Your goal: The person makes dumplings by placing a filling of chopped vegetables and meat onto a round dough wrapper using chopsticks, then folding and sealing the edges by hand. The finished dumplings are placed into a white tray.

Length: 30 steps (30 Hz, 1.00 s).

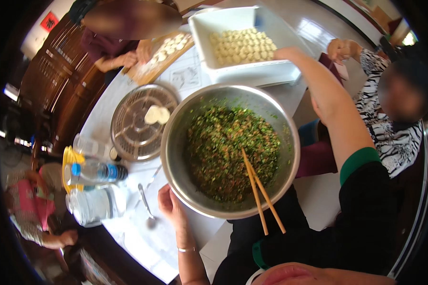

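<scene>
My left hand [169,202] is beside the lower left rim of a large steel bowl [232,212], fingers curled; whether it grips the rim is unclear. The bowl holds a chopped green and brown filling [232,149], with two wooden chopsticks [258,194] stuck in it and leaning on the near rim. My right arm stretches over the bowl's right side to a white plastic bin [232,67], where rows of dumplings [242,44] lie. My right hand [287,53] is at the bin's near right edge, its fingers largely hidden. Dough wrappers [157,114] lie on a round perforated steel tray [135,139] left of the bowl.
Across the table a person works at a wooden board [149,75] with dough pieces [169,46]. Another person sits at the right, a third at the lower left. A water bottle [100,171], a clear jar [92,206] and a metal spoon [145,205] lie on the left.
</scene>
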Motion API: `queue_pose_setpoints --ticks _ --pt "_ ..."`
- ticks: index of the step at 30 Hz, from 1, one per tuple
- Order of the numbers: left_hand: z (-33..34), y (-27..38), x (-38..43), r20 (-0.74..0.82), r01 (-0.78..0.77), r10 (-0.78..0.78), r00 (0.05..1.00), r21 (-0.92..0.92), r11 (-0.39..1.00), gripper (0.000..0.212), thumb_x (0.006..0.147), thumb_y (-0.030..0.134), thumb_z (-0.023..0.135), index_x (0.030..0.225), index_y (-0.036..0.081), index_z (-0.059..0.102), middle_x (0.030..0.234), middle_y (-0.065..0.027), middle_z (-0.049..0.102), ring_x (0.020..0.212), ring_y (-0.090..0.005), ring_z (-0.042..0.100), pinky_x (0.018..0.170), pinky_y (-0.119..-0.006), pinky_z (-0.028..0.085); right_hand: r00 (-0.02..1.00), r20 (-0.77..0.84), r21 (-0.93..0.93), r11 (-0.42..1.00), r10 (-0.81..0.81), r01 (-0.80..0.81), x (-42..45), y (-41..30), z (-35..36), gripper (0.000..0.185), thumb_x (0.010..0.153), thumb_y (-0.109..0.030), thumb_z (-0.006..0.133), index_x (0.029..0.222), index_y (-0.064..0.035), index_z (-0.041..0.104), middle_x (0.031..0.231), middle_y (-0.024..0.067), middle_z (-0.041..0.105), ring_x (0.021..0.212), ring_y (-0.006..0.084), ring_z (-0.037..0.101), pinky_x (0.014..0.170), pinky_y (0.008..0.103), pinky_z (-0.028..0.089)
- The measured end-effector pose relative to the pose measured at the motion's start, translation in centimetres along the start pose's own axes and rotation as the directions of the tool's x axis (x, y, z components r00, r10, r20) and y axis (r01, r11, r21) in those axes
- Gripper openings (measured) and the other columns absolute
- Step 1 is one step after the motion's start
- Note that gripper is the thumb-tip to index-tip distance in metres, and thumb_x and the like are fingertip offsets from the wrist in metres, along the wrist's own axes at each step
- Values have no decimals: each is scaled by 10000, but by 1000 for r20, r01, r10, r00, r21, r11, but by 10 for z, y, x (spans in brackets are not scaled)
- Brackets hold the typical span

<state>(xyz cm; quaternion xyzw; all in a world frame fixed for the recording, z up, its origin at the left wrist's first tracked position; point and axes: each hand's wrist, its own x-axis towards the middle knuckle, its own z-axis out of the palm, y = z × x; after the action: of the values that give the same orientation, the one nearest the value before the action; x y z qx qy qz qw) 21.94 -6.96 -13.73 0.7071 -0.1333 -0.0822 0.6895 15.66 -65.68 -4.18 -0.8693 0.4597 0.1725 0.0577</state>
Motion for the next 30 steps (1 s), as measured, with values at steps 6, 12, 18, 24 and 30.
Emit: queue_pose_setpoints --ticks 6,12,18,24,30 --pt "9 11 1 28 25 -24 999 -36 999 129 993 55 531 1087 -8 593 925 -7 639 810 -54 566 740 -202 458 1000 16 -60 998 27 -26 18 16 4 456 835 -376 524 1191 -129 670 1275 138 622 1150 297 616 925 387 483" --pt "8 17 0 31 45 -44 999 -47 998 129 997 89 551 1069 -4 604 879 7 634 761 -46 552 696 -201 459 999 29 -79 997 26 -23 13 1 -2 454 817 -331 561 1216 -141 664 1312 131 605 1177 302 601 936 403 475" --pt "9 14 0 42 45 -42 998 -60 997 132 998 88 548 1074 -4 604 885 -1 636 765 -49 555 709 -201 462 997 76 11 1000 22 -23 18 2 -2 383 811 -292 610 1124 -97 713 1170 132 680 1042 268 659 879 421 482" --pt "8 28 8 27 13 -11 1000 -65 998 167 1017 103 507 1084 -23 594 884 -37 648 743 -90 605 683 -235 504 993 44 -23 994 -109 110 22 7 0 315 782 -219 623 1022 -46 732 1066 146 703 951 266 676 820 413 502" --pt "24 59 120 175 -273 243 954 174 946 146 983 87 525 1035 -2 629 867 -74 657 732 -136 618 672 -268 513 969 -23 -38 969 -246 245 -12 0 -32 235 795 -177 653 908 24 701 820 174 713 697 276 691 577 386 526"
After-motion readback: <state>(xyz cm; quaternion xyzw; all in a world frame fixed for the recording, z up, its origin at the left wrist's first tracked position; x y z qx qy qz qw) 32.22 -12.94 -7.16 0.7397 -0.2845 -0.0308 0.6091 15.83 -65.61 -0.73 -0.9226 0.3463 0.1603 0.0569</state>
